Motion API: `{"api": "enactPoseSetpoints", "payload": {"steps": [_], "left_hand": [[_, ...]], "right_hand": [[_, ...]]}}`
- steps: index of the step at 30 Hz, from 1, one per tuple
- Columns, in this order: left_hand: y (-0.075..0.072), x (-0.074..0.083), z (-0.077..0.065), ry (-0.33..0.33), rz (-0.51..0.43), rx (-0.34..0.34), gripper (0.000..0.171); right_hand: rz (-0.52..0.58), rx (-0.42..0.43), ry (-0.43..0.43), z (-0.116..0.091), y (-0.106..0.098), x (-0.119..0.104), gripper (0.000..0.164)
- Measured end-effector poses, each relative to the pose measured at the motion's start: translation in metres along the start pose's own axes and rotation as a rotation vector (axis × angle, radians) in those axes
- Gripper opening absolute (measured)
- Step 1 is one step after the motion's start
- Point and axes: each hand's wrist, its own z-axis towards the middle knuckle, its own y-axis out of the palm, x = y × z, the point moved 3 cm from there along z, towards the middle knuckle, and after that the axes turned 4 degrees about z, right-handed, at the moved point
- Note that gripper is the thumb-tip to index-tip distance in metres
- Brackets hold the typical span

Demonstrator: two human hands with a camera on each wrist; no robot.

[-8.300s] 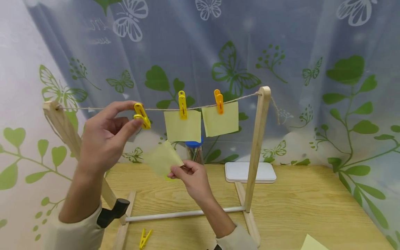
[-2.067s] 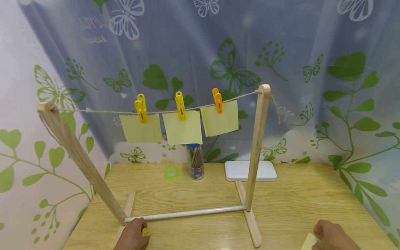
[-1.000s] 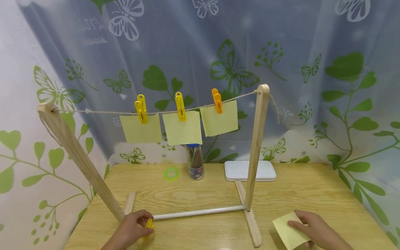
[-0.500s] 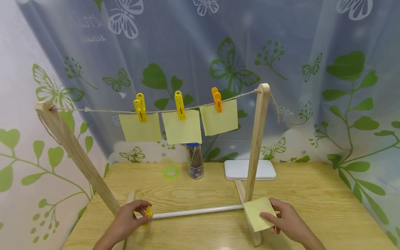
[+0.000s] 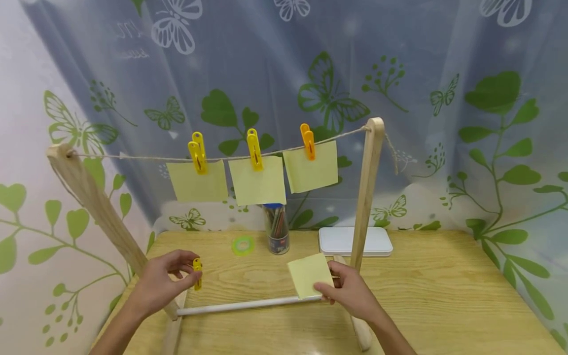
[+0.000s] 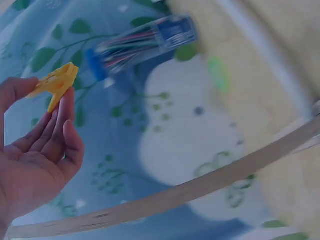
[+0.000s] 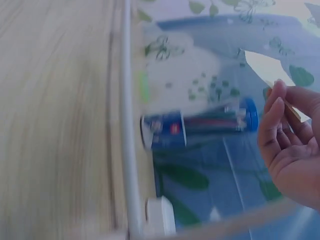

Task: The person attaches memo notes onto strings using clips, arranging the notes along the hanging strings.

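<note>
My left hand (image 5: 161,283) pinches a yellow clothespin (image 5: 197,273) by its handles, just inside the frame's left post. The left wrist view shows the clothespin (image 6: 59,82) between thumb and fingers. A pale yellow sticky note (image 5: 309,276) is held by its right edge between thumb and fingers of my right hand (image 5: 350,291), over the white crossbar (image 5: 239,305). Above, a twine line (image 5: 133,157) carries three more notes: the left note (image 5: 199,185) and middle note (image 5: 259,182) hang from yellow clothespins, the right note (image 5: 312,170) from an orange clothespin (image 5: 308,142).
The wooden frame's left post (image 5: 102,212) leans outward, and its right post (image 5: 366,192) stands near a white flat case (image 5: 377,241). Behind the crossbar are a blue-lidded jar of pencils (image 5: 278,231) and a green tape roll (image 5: 243,245). A printed curtain (image 5: 421,162) backs the table.
The third note was hung at the left of the line. My left hand picked a clothespin off the table and my right hand a note; both have risen, the right moving leftward.
</note>
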Motion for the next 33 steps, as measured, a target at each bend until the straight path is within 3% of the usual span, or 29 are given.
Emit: {"api": "enactPoseSetpoints", "payload": {"steps": [6, 12, 19, 21, 25, 29, 33], "left_hand": [[-0.037, 0.032, 0.011, 0.173, 0.070, 0.177, 0.029], [-0.065, 0.059, 0.012, 0.303, 0.044, 0.286, 0.032], [-0.094, 0.077, 0.010, 0.448, -0.170, 0.313, 0.037], [-0.101, 0.082, 0.010, 0.485, -0.190, 0.327, 0.036], [-0.112, 0.092, 0.013, 0.514, -0.176, 0.386, 0.036], [-0.120, 0.101, 0.019, 0.560, -0.356, 0.382, 0.035], [-0.127, 0.110, 0.025, 0.574, -0.425, 0.399, 0.034]], "right_hand": [[0.052, -0.006, -0.141, 0.030, 0.039, -0.015, 0.018], [0.025, 0.054, -0.162, 0.059, 0.078, -0.033, 0.021], [0.204, 0.030, -0.181, 0.082, 0.116, -0.060, 0.048], [0.242, 0.017, -0.200, 0.087, 0.126, -0.066, 0.050], [0.298, 0.011, -0.233, 0.097, 0.145, -0.072, 0.048], [0.367, 0.004, -0.224, 0.104, 0.160, -0.082, 0.032], [0.462, 0.003, -0.214, 0.110, 0.171, -0.090, 0.022]]}}
